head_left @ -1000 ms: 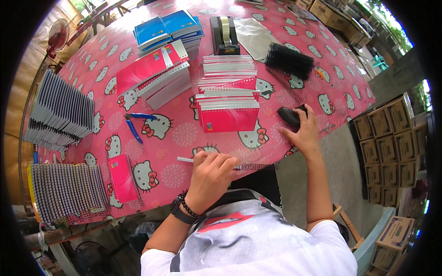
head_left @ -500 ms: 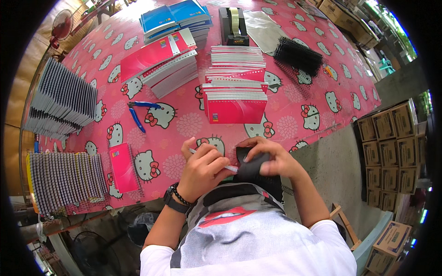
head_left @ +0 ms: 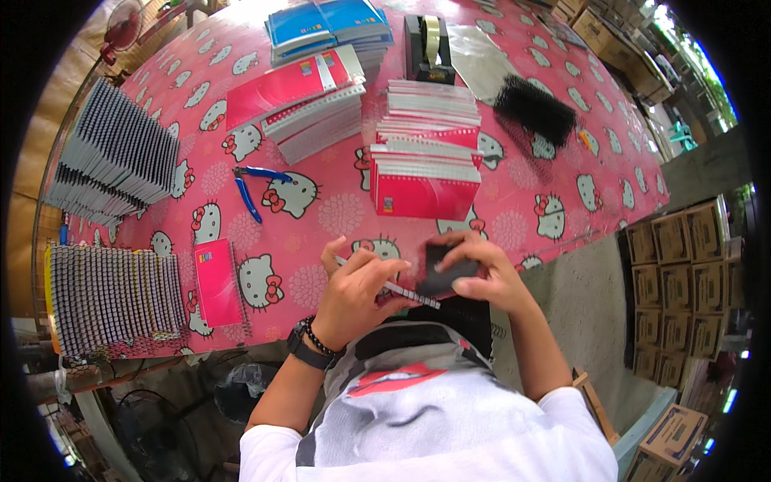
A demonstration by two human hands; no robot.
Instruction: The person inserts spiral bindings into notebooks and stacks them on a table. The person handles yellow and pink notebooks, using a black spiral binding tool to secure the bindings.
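Note:
Close to the table's near edge, my left hand [head_left: 365,281] is closed around a thin notebook [head_left: 416,296] seen edge-on, with dark coil loops along its pale edge. My right hand [head_left: 486,271], fingers bent, grips a flat dark grey or black piece [head_left: 451,271] just right of the notebook; its exact kind is unclear. Beyond my hands stands a row of pink-covered, hole-punched page sets [head_left: 426,193]. Blue-handled pliers [head_left: 250,193] lie splayed to the left. A pink spiral notebook [head_left: 217,283] lies flat, left of my left hand.
Stacks of coil-bound notebooks [head_left: 116,297] fill the table's left side. Pink [head_left: 293,92] and blue [head_left: 329,28] notebook piles lie farther back, beside a tape dispenser [head_left: 430,52]. Black wire coils [head_left: 534,111] are heaped at right. Cardboard boxes [head_left: 679,281] stand beyond the table's right edge.
The notebook's coiled edge now shows clear of the dark piece, which my right hand has shifted slightly away from it. The whole view has also shifted a little.

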